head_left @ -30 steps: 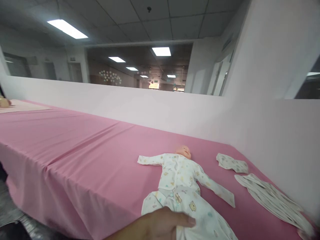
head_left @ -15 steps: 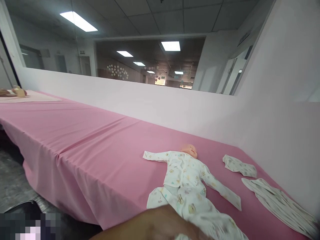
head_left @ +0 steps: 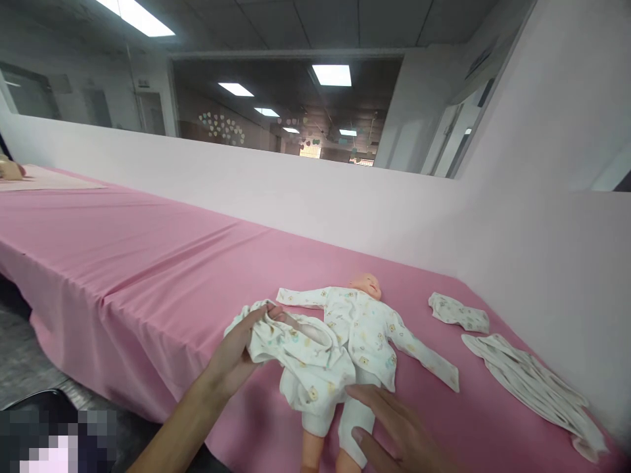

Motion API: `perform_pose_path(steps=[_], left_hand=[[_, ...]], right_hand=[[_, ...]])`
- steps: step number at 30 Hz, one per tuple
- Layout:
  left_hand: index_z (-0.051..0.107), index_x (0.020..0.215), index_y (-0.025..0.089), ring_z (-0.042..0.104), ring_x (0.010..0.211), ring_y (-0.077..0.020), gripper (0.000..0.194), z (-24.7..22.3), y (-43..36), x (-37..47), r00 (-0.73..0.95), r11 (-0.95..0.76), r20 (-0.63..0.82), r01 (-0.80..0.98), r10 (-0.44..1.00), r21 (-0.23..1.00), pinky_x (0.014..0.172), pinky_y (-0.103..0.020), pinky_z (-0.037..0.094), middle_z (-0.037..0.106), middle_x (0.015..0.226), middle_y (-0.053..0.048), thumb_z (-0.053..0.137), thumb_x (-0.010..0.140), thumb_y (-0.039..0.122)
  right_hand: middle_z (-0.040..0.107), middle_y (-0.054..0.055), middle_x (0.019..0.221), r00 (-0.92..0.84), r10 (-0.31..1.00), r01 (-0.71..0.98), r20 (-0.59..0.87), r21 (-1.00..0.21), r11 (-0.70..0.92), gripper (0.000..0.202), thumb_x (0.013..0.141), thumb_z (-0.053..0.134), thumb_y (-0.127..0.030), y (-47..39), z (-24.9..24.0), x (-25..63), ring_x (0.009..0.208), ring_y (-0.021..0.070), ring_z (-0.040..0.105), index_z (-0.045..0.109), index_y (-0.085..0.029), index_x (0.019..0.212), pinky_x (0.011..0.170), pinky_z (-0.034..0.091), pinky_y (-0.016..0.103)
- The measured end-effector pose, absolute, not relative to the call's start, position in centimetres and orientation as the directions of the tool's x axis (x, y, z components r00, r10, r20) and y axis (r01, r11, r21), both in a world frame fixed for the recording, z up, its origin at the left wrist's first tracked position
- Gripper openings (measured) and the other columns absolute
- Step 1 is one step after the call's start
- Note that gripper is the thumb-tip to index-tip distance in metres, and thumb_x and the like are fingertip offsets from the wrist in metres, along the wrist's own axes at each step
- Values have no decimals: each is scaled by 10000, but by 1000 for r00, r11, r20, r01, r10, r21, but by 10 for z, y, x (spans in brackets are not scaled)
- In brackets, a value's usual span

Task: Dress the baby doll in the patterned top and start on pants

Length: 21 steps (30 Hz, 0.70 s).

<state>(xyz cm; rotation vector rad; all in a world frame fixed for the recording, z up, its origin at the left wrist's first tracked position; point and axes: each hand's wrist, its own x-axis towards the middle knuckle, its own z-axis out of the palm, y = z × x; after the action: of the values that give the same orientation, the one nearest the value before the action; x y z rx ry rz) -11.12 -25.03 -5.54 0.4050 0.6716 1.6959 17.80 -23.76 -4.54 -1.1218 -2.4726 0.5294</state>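
A baby doll (head_left: 367,286) lies on its back on the pink-covered table, dressed in a white patterned top (head_left: 359,328) with both sleeves spread out. My left hand (head_left: 249,341) is closed on bunched white patterned baby pants (head_left: 308,348), lifting their edge to the left of the doll's hips. The cloth's opening faces up. Below it, the doll's bare lower legs (head_left: 312,450) stick out from white cuffs. My right hand (head_left: 389,420) hovers by the doll's leg on the right, fingers apart; its fingertips are close to the white legging (head_left: 357,420), and contact is unclear.
A folded patterned cloth (head_left: 458,314) and a crumpled white garment (head_left: 527,384) lie to the right near the wall. The pink sheet (head_left: 162,263) stretches left to a pale mat (head_left: 59,179) with an object on it. A window (head_left: 296,112) is above the table.
The patterned pants, earlier spread over the doll's lower body, are now gathered up to the left in my left hand. The doll's legs have come into view, and both hands now show.
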Motion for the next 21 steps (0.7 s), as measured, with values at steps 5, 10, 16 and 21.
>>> perform_pose_path(steps=[5,10,16,21], left_hand=[[661,931,153,677,859,-167,140,-42,-255,-155,-548,-411,-93,-718,831,562,729,-299,576,684,956,-54,522,916,142],[661,1064,164,675,992,-198,189,-38,-251,-151,-576,-353,-195,-698,794,623,769,-318,595,668,1167,-99,558,906,172],[650,1014,138,697,872,-204,161,-87,-261,-89,-256,-111,-268,-882,929,458,802,-351,582,691,964,-82,628,855,144],[648,1037,119,698,866,-205,178,-109,-286,-57,-147,-15,-360,-939,921,344,832,-326,558,702,913,-82,623,863,145]], right_hand=[[574,45,1352,-829,535,495,160,-233,837,439,837,487,-160,-230,-65,165,1252,229,520,583,-244,1256,1064,425,354],[388,23,1516,-901,427,410,75,-177,895,431,842,565,-271,-219,-87,141,1435,311,247,561,-279,1274,1161,254,489],[596,75,1277,-909,414,404,55,-129,905,310,825,537,-176,-214,-84,117,1429,287,241,636,-227,1114,1188,89,496],[603,7,1196,-889,448,389,99,-353,851,451,761,614,-196,-203,-54,117,1285,235,415,590,-301,1199,1154,223,428]])
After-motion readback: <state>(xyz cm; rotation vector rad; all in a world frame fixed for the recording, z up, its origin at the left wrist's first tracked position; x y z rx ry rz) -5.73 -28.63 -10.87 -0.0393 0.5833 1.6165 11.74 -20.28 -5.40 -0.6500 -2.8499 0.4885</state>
